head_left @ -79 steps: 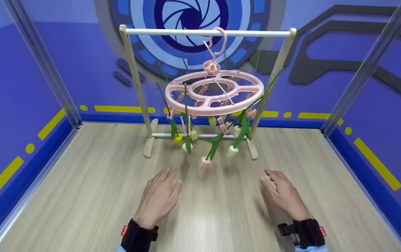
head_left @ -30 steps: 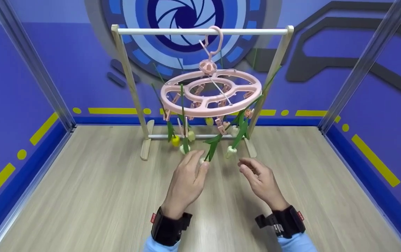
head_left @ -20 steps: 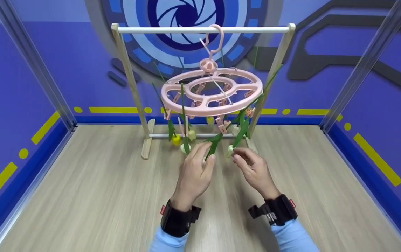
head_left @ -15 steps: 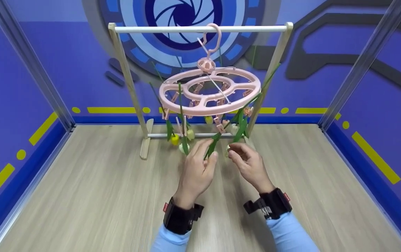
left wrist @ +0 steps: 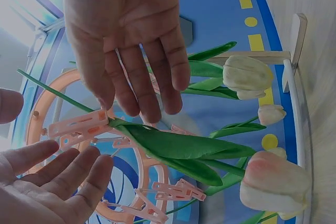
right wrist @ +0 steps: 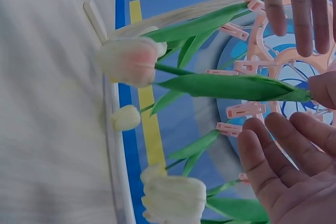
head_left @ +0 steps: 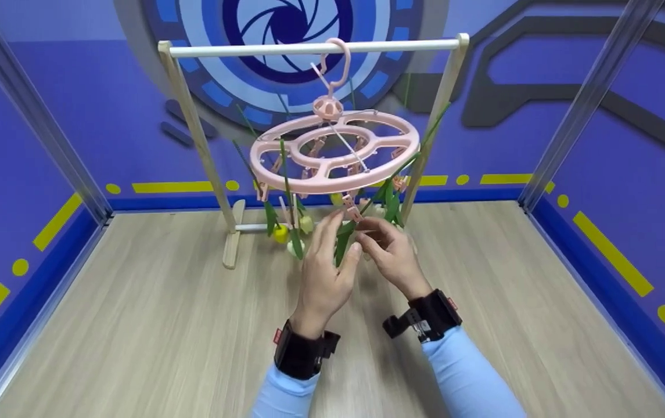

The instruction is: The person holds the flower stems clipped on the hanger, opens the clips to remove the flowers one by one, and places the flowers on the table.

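A pink round clip hanger (head_left: 335,184) hangs by its hook from a rack, with several tulips clipped upside down beneath it. Nearest the hands is a white-and-pink tulip (left wrist: 275,184), its stem at a pink clothespin (head_left: 352,209); its bloom is hidden in the head view. My left hand (head_left: 326,278) is to the left of this tulip's leaf (head_left: 342,241), fingers extended, holding nothing. My right hand (head_left: 393,249) is on the other side, fingers loosely bent. In the left wrist view its thumb is at the clothespin's lower end; whether they touch I cannot tell.
The wooden rack (head_left: 193,122) with its white top bar (head_left: 251,50) stands at the back of the wood-grain table (head_left: 152,313). Other blooms hang close by, such as a yellow tulip (head_left: 280,234) and a white tulip (right wrist: 175,199). Blue-purple panels enclose the sides.
Both hands have moved forward and inward from wide apart over the table to either side of the front tulip, just below its clothespin. The view has shifted slightly.
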A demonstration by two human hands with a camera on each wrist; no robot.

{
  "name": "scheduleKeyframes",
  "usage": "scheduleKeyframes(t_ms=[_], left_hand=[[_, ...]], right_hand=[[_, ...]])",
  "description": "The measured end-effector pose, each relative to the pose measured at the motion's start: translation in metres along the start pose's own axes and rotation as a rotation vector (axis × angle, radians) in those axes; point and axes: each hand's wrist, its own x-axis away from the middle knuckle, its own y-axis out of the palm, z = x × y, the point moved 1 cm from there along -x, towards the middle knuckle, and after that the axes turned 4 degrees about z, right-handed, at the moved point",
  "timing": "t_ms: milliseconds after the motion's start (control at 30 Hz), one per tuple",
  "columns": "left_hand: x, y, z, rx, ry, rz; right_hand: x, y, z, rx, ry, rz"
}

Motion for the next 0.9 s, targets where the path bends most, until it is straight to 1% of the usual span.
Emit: scheduleKeyframes(t_ms=[133,233,467,567,667,800,900], left_hand=[[-0.002,0.001,-0.003,-0.012,-0.004,-0.018],[-0.003,0.001,-0.004,-0.019,0.011,-0.039],[-0.007,0.001,-0.006,-0.042,0.054,-0.05],[-0.008,0.001,-0.006,-0.031,0.067,-0.04],[-0.008,0.001,-0.006,-0.011,0.077,-0.018],[-0.009,0.001,-0.005,0.022,0.076,0.002],[-0.01,0.0,-0.005,0.058,0.069,0.015]], right_hand=[[-0.004,0.005,-0.001,-0.025,0.036,-0.025],[-0.007,0.008,-0.001,-0.018,0.044,-0.048],[-0.01,0.008,-0.003,0.007,0.009,-0.094],[-0.011,0.007,-0.003,0.016,-0.024,-0.095],[-0.011,0.005,-0.002,0.036,-0.046,-0.082],[-0.01,0.003,-0.003,0.059,-0.052,-0.066],[-0.009,0.001,-0.004,0.052,-0.052,-0.071]])
